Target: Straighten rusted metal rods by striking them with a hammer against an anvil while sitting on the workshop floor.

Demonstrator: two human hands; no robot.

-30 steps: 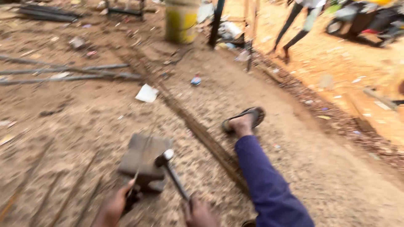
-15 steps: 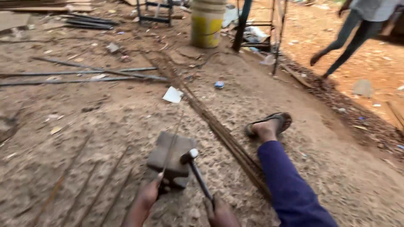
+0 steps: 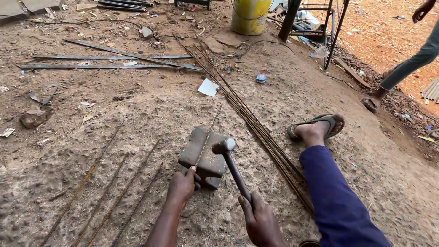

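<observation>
Left hand (image 3: pixel 182 186) pinches rod (image 3: pixel 208 135) lying across steel block (image 3: pixel 203 153), frame centre. Right hand (image 3: pixel 260 219) fist-grips hammer (image 3: pixel 231 161), head over block. Four rods (image 3: pixel 114 192) lower left; bundle (image 3: pixel 256 128) right appears unworked.

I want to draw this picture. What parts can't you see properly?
Head view:
- Other person: body cut off by the right edge.
- Yellow bucket: top cut off by the upper edge.
- Thin rod: its near end is hidden in the left hand.
- Hammer handle end: hidden in the right hand.
</observation>
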